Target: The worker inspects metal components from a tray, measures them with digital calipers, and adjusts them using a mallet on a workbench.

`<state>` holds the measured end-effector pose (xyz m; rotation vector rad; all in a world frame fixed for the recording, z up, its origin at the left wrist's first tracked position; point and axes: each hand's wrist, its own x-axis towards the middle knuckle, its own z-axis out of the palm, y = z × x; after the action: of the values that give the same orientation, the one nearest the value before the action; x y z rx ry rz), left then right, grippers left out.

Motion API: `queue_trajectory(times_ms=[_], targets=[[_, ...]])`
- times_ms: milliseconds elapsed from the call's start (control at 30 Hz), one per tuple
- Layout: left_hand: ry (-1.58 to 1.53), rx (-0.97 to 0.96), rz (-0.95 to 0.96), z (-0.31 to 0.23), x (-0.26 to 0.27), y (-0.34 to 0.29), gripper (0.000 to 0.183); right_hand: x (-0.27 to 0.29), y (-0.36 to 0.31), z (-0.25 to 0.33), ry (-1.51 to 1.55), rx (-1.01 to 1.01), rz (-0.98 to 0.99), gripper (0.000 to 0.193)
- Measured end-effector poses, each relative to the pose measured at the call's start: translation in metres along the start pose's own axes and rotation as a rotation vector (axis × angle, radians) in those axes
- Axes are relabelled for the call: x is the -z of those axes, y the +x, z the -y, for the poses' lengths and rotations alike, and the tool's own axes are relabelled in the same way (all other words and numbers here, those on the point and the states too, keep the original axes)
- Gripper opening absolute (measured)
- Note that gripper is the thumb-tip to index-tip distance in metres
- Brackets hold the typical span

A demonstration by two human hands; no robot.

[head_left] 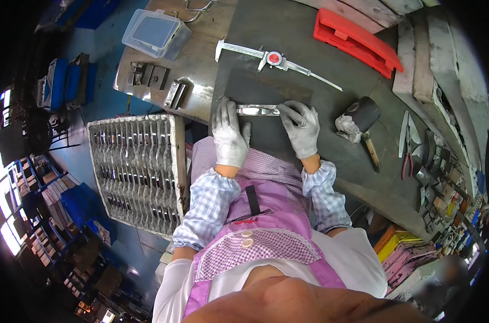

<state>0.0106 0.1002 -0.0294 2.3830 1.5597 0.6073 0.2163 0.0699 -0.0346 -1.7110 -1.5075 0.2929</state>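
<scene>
A shiny oblong silver metal piece (258, 110) lies on or just over the flat dark-grey tabletop (282, 27); the white-gloved left hand (231, 134), open, touches its nine-o'clock end; the white-gloved right hand (301, 129) pinches its three-o'clock end.

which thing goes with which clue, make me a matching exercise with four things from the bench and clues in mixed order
Things
1. metal piece
2. dial caliper
3. mallet
4. long plastic case

Clues
A. bright red all over
B. dark head, to the right of the right hand
C. between the left hand and the right hand
D. lies beyond both hands, red on its round face

Pairs: 1-C, 2-D, 3-B, 4-A
</scene>
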Motion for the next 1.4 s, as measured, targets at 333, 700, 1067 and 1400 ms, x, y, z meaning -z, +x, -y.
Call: queue_trajectory(times_ms=[333, 700, 1067, 1400], targets=[[0.007, 0.06, -0.006, 0.016, 0.015, -0.008, 0.074, -0.001, 0.013, 0.032, -0.104, 0.233, 0.112, 0.039], [-0.535, 0.577, -0.075, 0.091, 0.141, -0.16, 0.028, -0.058, -0.018, 0.139, 0.372, 0.223, 0.692, 0.029], [-0.08, 1.14, -0.34, 0.317, 0.194, -0.41, 0.027, -0.102, -0.018, 0.175, 0.105, 0.41, 0.877, 0.026], [0.32, 1.365, -0.029, 0.424, 0.251, -0.375, 0.04, -0.081, -0.032, 0.161, -0.129, 0.3, 1.003, 0.026]])
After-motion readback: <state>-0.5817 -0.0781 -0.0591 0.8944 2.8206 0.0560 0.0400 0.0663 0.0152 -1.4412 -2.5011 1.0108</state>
